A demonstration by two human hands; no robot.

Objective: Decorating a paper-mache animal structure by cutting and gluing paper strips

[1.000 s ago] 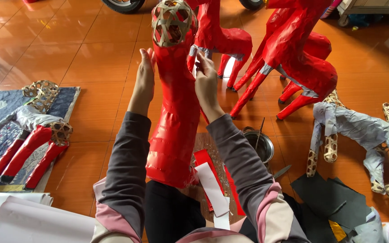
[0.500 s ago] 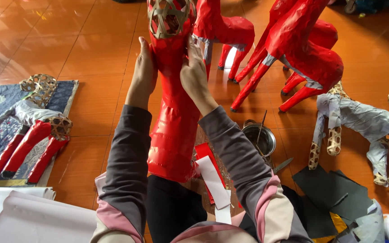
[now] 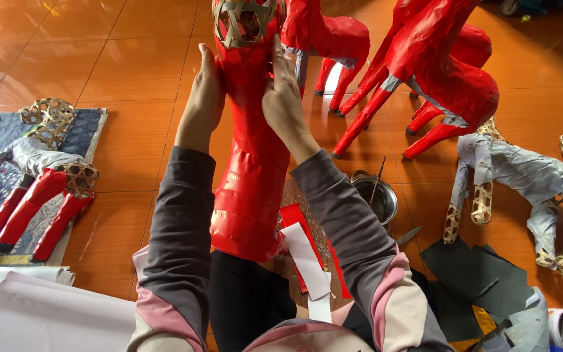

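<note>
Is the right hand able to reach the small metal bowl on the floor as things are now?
Probably yes. The metal bowl stands on the floor just beside the right forearm, with nothing between them. But the right hand is now pressed on the red paper figure, so it must let go first.

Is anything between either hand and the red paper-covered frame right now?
Nothing visible. The left hand lies flat on the left side of the red paper-covered frame and the right hand presses its right side, both just below the bare woven end. The metal bowl sits off to the right.
</note>
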